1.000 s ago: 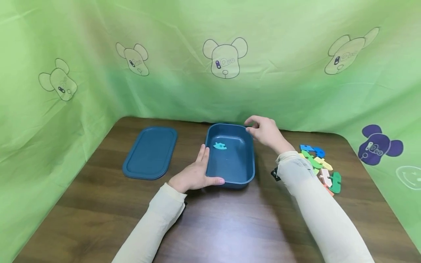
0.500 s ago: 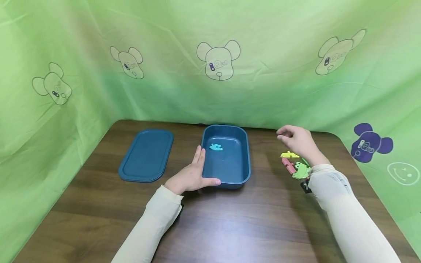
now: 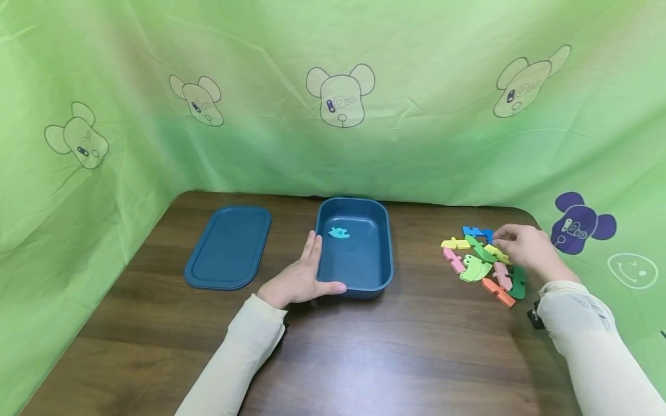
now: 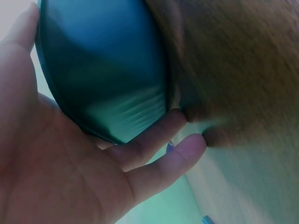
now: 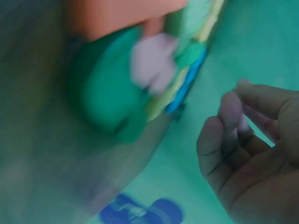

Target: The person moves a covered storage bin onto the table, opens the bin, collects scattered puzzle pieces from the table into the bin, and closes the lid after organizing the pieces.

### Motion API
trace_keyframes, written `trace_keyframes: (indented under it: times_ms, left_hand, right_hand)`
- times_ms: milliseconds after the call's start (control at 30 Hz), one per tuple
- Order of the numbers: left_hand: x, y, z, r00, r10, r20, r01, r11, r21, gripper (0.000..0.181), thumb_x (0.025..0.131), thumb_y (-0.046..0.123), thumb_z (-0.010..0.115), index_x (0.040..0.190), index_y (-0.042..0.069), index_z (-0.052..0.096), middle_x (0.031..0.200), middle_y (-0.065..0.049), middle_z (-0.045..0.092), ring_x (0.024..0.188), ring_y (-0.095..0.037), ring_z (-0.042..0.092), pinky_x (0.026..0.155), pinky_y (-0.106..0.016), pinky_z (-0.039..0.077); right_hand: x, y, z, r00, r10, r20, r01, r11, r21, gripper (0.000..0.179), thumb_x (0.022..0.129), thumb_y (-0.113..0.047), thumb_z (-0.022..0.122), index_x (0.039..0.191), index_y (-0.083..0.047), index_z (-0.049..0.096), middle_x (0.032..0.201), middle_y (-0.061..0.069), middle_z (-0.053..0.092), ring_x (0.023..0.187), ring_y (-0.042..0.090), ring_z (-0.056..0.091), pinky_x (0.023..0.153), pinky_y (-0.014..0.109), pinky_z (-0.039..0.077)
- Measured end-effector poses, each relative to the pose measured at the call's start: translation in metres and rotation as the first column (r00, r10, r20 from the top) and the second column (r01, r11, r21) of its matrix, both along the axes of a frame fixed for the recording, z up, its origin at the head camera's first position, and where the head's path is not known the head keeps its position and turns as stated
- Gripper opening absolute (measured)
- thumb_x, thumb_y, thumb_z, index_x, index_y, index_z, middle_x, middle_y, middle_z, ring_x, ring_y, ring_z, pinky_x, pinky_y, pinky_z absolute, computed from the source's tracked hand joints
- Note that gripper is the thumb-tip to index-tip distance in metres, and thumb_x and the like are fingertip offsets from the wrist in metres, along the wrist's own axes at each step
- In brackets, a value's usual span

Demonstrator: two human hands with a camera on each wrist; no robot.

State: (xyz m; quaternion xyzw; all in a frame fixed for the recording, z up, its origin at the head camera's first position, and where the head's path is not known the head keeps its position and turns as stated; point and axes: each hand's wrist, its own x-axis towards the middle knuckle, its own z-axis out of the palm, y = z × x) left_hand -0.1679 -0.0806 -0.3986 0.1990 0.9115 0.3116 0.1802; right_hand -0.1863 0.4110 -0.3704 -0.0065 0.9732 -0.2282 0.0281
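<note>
My left hand (image 3: pixel 299 280) rests against a dark blue plastic box (image 3: pixel 387 248), fingers along its left wall and thumb over the near rim. In the left wrist view the fingers of the left hand (image 4: pixel 79 163) are extended beside the box wall (image 4: pixel 107 60). One turquoise puzzle piece (image 3: pixel 339 233) lies inside the box, towards the far left. At the right, my right hand (image 3: pixel 531 249) is over the edge of a group of colourful puzzle pieces, including a light green frog-like head (image 3: pixel 474 268). In the right wrist view the right hand's (image 5: pixel 257 144) fingers are loosely bent with nothing visible between them.
A flat blue lid (image 3: pixel 229 248) lies on the wooden table (image 3: pixel 364 352), left of the box. Orange (image 3: pixel 498 292), pink (image 3: pixel 454 260) and yellow (image 3: pixel 455 244) pieces lie among the group. A green printed cloth (image 3: pixel 260 156) hangs behind the table.
My right hand has moved from the box's far right rim rightward to the puzzle pieces, uncovering more of them. The left hand stays against the box. The view has shifted slightly.
</note>
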Motion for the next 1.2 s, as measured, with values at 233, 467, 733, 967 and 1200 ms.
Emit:
trace_keyframes:
  times_ms: [233,467,733,967,1200]
  left_hand:
    - [0.001,-0.001,-0.002,1.000,0.005,0.008,-0.005,1.000,-0.005,0.124,0.084,0.069,0.068,0.162,0.013,-0.010,0.166,0.002,-0.024,0.133,-0.039,0.049,0.104,-0.044,0.044]
    - [0.002,-0.002,-0.002,1.000,0.010,0.006,-0.010,1.000,0.010,0.124,0.084,0.069,0.069,0.162,0.013,-0.009,0.166,0.002,-0.023,0.133,-0.040,0.048,0.103,-0.046,0.044]
    - [0.002,0.000,0.001,1.000,0.000,-0.007,0.000,1.000,0.010,0.122,0.085,0.067,0.069,0.162,0.011,-0.008,0.167,-0.003,-0.020,0.132,-0.041,0.049,0.102,-0.045,0.045]
    - [0.002,0.001,0.002,1.000,0.001,-0.002,-0.001,1.000,0.008,0.122,0.085,0.067,0.069,0.162,0.011,-0.009,0.166,-0.001,-0.022,0.128,-0.040,0.053,0.100,-0.045,0.047]
    - [0.001,0.001,0.001,1.000,-0.001,-0.009,0.001,1.000,0.007,0.123,0.085,0.067,0.069,0.162,0.010,-0.009,0.166,-0.001,-0.023,0.127,-0.041,0.053,0.100,-0.044,0.047]
  right_hand:
    - [0.006,0.030,-0.015,0.998,0.045,0.049,-0.051,0.991,0.123,0.021,0.096,-0.014,0.066,0.100,0.006,0.071,0.084,0.012,0.068,0.076,0.029,0.059,0.064,0.039,0.043]
    - [0.005,0.038,-0.021,0.997,0.074,0.028,-0.078,0.983,0.169,0.020,0.096,-0.021,0.069,0.093,-0.001,0.070,0.082,0.011,0.067,0.078,0.032,0.058,0.068,0.047,0.043]
    - [0.009,0.053,-0.023,0.999,0.051,0.018,-0.053,0.975,0.214,0.021,0.093,-0.021,0.069,0.094,0.000,0.067,0.083,0.014,0.066,0.077,0.036,0.058,0.067,0.053,0.045]
    - [0.013,0.058,-0.025,0.999,0.040,0.011,-0.041,0.976,0.213,0.030,0.093,-0.018,0.069,0.104,0.009,0.063,0.094,0.028,0.067,0.088,0.053,0.059,0.072,0.063,0.045]
    - [0.009,0.061,-0.024,0.998,0.048,0.030,-0.053,0.974,0.221,0.025,0.091,-0.017,0.071,0.099,0.006,0.066,0.091,0.025,0.068,0.082,0.045,0.060,0.070,0.060,0.045]
